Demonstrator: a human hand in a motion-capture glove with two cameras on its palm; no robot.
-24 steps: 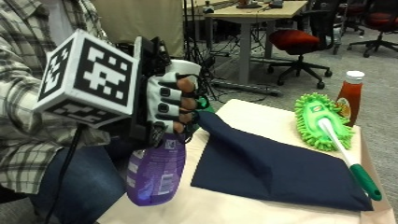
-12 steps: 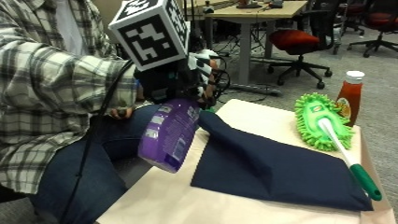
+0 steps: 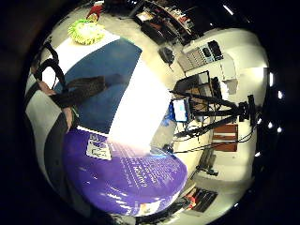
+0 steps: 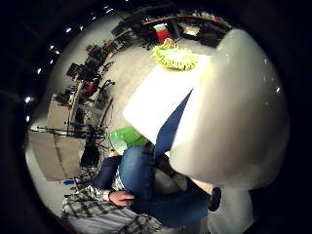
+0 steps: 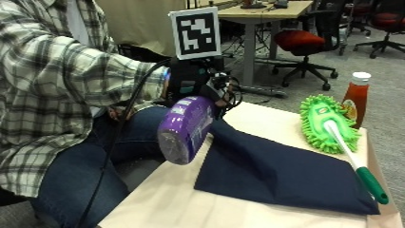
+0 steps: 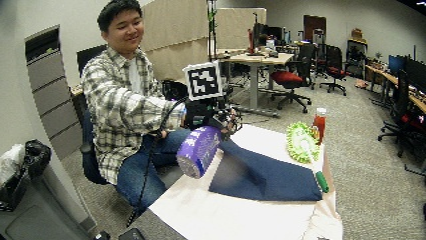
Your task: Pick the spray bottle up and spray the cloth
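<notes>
The gloved right hand (image 5: 193, 83) is gripping the purple plastic spray bottle (image 5: 185, 128) by its neck, tilted above the bench (image 5: 190, 202), dark navy cloth (image 5: 278, 173) lying at four o'clock.

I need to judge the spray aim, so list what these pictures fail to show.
- Spray bottle nozzle and trigger: hidden behind the gloved right hand in the outside view.
- Fingers on the trigger: hidden in every view.
- Ketchup bottle label: too small to read.
- Cloth near the bottle: partly covered by it.
</notes>
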